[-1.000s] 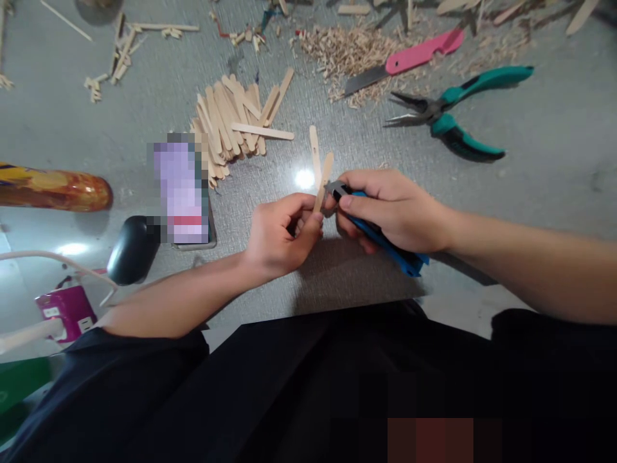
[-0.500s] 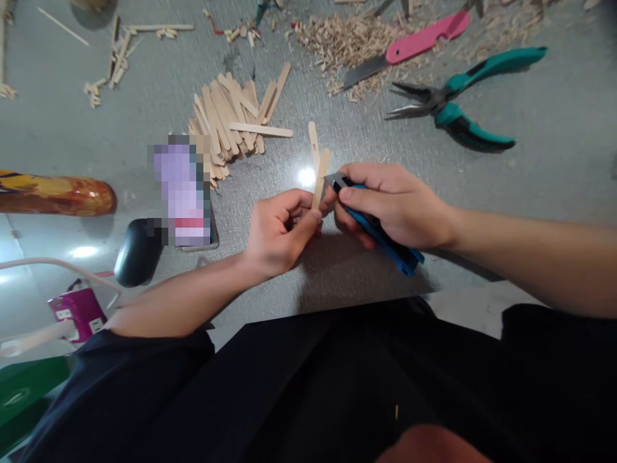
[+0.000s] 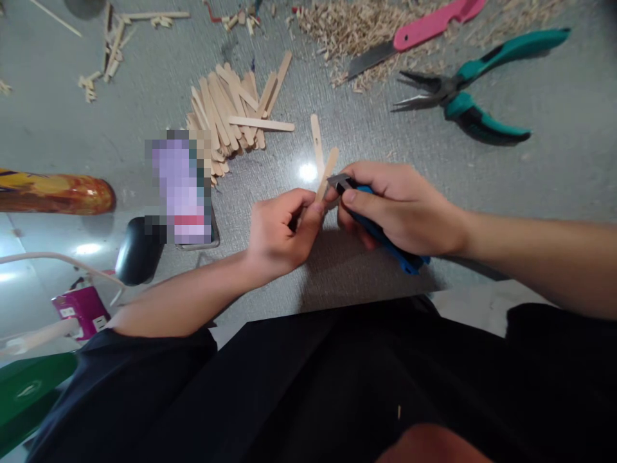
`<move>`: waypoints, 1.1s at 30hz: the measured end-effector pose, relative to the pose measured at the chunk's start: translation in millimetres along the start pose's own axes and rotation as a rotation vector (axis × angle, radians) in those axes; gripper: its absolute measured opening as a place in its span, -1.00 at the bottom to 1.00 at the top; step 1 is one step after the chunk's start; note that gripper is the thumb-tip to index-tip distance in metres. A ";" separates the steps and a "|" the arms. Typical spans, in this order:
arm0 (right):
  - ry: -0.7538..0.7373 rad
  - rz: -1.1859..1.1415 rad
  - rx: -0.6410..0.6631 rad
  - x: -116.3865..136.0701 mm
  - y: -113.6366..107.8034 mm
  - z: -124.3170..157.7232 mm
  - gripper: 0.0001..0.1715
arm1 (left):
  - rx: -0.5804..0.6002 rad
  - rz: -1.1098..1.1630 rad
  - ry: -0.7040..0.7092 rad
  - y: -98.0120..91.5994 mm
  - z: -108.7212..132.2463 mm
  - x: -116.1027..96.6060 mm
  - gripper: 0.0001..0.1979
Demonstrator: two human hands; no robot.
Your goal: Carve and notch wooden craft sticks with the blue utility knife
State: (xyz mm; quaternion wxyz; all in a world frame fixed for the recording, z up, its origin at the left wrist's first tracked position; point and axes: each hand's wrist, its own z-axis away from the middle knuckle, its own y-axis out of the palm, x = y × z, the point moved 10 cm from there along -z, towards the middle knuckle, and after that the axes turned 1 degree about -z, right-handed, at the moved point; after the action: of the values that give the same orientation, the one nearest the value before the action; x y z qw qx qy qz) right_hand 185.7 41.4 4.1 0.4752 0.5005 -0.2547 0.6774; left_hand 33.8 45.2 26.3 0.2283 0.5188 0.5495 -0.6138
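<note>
My left hand (image 3: 284, 235) pinches the lower end of a flat wooden stick (image 3: 328, 170), which tilts up to the right. My right hand (image 3: 398, 209) is wrapped round a blue utility knife (image 3: 380, 238), its blade (image 3: 336, 182) at the stick's right edge. Just behind the held stick, another wooden stick (image 3: 316, 138) with a small hole in it lies on the grey table (image 3: 270, 296). A pile of similar sticks (image 3: 226, 116) is up and to the left of my hands.
Teal-handled pliers (image 3: 453, 90) lie open at the upper right. Beside them, a pink-handled knife (image 3: 429, 29) rests on wood shavings (image 3: 337, 32). A blurred-out phone (image 3: 186, 193), black case (image 3: 139, 251) and orange-brown cylinder (image 3: 72, 193) are at left.
The held stick leans further right, and the blade and my right hand have shifted slightly right. The view has shifted a little, moving the pliers and pink knife up and right in the picture.
</note>
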 end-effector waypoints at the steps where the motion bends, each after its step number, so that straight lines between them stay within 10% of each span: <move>1: 0.007 0.022 -0.010 -0.6 -0.2 0.4 -0.79 | -0.007 -0.049 0.023 -0.4 0.2 -2.4 -0.55; 9: 0.002 0.230 -0.031 3.3 -3.0 3.5 -0.69 | 0.031 -0.190 0.157 0.0 0.6 -12.6 -0.62; 25: -0.014 0.311 0.343 8.7 -8.2 -4.2 -0.80 | 0.205 0.195 -0.119 7.4 -7.4 19.8 -0.53; 33: -0.042 0.378 0.135 12.8 -24.6 -4.9 -0.79 | 0.087 0.068 -0.098 -2.6 -7.8 13.1 -0.55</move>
State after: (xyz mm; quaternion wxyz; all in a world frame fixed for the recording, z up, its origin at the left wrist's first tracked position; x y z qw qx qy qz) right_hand 205.0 60.6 10.8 0.2996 0.4885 -0.3078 0.7595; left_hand 29.9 56.9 16.9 0.2528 0.5160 0.4928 -0.6535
